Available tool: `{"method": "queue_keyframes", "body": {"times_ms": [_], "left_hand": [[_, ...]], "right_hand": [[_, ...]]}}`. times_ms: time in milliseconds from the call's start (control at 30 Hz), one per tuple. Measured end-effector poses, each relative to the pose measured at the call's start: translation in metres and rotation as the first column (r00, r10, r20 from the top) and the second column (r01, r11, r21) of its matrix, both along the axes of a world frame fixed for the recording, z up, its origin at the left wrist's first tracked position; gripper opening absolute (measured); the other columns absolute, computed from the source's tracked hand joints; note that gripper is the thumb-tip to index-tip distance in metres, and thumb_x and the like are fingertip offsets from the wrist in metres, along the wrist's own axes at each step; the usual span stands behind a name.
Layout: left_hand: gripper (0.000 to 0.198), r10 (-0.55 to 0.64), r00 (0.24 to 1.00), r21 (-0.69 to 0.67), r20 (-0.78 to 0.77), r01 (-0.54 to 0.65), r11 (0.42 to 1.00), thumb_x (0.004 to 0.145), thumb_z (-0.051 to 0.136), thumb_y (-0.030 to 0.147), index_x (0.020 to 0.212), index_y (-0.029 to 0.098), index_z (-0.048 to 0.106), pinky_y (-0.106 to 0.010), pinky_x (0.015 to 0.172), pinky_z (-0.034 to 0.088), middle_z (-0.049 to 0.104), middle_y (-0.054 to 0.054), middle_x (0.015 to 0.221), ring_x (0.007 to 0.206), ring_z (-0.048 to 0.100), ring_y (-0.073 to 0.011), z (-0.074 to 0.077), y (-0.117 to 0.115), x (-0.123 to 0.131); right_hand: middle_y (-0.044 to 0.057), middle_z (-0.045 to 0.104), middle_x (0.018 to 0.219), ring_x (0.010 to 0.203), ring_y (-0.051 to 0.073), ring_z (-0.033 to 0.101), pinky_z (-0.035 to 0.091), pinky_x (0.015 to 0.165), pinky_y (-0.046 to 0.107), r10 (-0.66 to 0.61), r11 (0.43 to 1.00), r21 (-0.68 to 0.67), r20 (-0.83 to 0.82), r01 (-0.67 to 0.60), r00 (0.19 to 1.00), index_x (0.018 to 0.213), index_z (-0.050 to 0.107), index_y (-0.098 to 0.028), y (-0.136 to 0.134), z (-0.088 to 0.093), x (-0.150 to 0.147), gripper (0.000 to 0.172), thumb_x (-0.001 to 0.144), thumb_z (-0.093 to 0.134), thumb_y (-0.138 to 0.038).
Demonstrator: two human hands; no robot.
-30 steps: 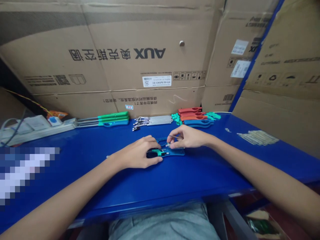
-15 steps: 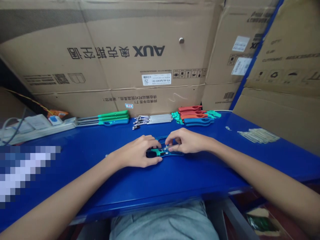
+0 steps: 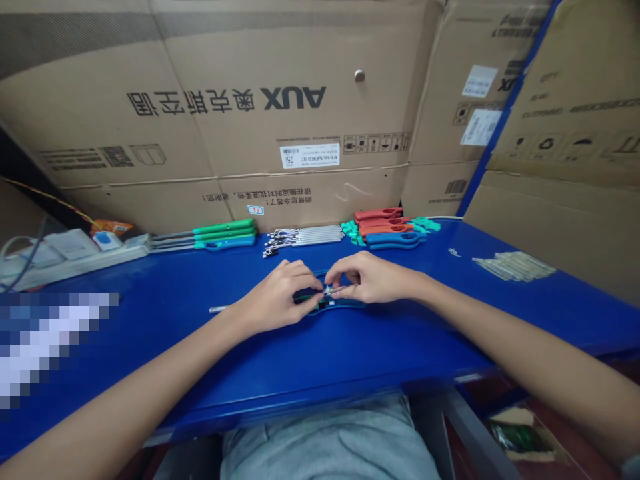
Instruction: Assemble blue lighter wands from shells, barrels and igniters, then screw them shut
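A blue lighter shell (image 3: pixel 345 304) with a teal trigger part lies on the blue table (image 3: pixel 320 360) between my hands. My left hand (image 3: pixel 277 300) rests on its left end, fingers curled and pinching at the middle. My right hand (image 3: pixel 373 277) pinches a thin clear tube with a small metal tip (image 3: pixel 336 290) and holds it at the shell's middle, where both sets of fingertips meet. The shell is mostly hidden under my fingers.
Along the back edge lie green and blue long lighters (image 3: pixel 215 237), a bundle of metal tubes (image 3: pixel 305 237), and a pile of red, blue and teal handle parts (image 3: pixel 390 230). Clear tubes (image 3: pixel 515 265) lie at right. A power strip (image 3: pixel 75 257) sits at left. Cardboard boxes (image 3: pixel 280 113) wall the back.
My right hand lowered the thin tube onto the shell, and my left fingers shifted from lying flat to pinching beside it. The view drifted slightly.
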State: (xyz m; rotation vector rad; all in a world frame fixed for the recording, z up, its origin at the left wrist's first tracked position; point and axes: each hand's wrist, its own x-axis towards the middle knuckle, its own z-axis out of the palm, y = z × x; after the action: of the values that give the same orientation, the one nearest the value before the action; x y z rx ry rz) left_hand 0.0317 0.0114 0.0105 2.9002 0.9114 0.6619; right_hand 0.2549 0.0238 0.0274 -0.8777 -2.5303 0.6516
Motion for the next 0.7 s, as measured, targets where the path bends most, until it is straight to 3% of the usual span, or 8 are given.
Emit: {"method": "queue_keyframes", "body": {"times_ms": [367, 700], "left_hand": [[0.025, -0.023, 0.998, -0.072, -0.062, 0.019, 0.997, 0.094, 0.047, 0.03, 0.093, 0.019, 0.069, -0.036, 0.083, 0.042, 0.068, -0.006, 0.087, 0.086, 0.058, -0.0196, 0.0033, -0.0041, 0.002], [0.021, -0.029, 0.993, -0.105, -0.114, 0.017, 0.994, 0.087, 0.055, 0.031, 0.098, 0.02, 0.068, -0.037, 0.087, 0.041, 0.067, -0.005, 0.094, 0.093, 0.058, -0.0217, 0.0062, -0.0052, -0.0003]], "right_hand": [[0.005, 0.071, 0.086, 0.07, 0.013, 0.059, 0.042, 0.065, 0.024, 0.013, 0.995, 0.097, 0.058, -0.018, 0.998, 0.092, 0.072, -0.014, -0.0015, -0.0011, -0.0008, 0.015, 0.08, 0.067, -0.021], [0.007, 0.071, 0.09, 0.08, 0.017, 0.062, 0.045, 0.074, 0.028, 0.041, 0.99, 0.127, 0.162, -0.062, 0.986, 0.094, 0.073, -0.014, -0.0035, 0.0053, 0.0018, 0.015, 0.084, 0.062, -0.018]]}}
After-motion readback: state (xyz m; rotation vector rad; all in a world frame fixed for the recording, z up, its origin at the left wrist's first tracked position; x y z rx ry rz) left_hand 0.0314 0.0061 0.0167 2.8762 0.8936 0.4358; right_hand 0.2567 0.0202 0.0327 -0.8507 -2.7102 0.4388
